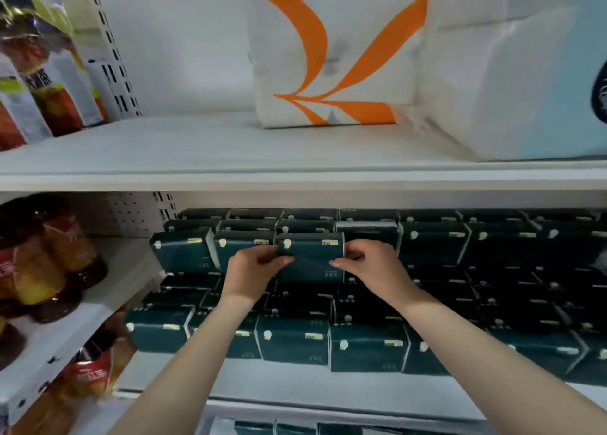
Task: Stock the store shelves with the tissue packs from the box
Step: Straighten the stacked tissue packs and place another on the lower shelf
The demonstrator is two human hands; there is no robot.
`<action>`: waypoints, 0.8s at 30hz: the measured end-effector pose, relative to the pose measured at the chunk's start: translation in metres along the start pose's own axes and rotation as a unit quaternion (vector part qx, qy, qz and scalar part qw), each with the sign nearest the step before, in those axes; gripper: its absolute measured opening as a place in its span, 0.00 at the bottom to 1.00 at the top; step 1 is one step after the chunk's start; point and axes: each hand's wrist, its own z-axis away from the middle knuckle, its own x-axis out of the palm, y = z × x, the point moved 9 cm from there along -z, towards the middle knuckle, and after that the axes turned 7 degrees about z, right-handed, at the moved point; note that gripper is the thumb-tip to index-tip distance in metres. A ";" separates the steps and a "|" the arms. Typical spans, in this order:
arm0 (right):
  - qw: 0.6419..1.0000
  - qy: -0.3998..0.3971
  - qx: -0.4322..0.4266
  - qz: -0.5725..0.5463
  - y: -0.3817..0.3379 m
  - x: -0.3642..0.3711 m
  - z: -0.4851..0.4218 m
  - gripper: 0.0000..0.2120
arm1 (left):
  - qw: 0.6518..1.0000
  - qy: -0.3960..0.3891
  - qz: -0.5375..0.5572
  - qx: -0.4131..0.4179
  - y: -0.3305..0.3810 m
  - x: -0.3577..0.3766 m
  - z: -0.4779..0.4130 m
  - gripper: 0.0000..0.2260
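While the tissue pack (312, 255) is gripped at its ends between the left hand (251, 272) and the right hand (374, 264), it should be kept level and pushed back flush with the neighbouring packs (184, 254) left of the hands. Dark teal wrapping, a pale round mark and a small label are shown.

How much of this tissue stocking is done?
Mostly done: dark green packs already fill the lower shelf in stacked rows. In hand: the left hand and right hand hold one pack at the top row's front. Left: seemingly a gap beside it; the box is out of view.
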 end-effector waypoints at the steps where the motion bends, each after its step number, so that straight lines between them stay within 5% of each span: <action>1: 1.000 0.004 -0.001 0.007 0.003 0.001 -0.003 0.09 | 1.000 0.014 -0.004 0.008 -0.001 -0.001 -0.002 0.15; 5: 1.000 0.026 0.004 0.001 0.012 0.005 -0.010 0.11 | 0.998 0.037 -0.036 0.026 -0.007 -0.004 -0.003 0.09; 24: 0.999 0.038 0.035 -0.005 0.013 0.021 -0.017 0.21 | 0.988 0.032 -0.149 0.012 -0.019 -0.016 -0.009 0.12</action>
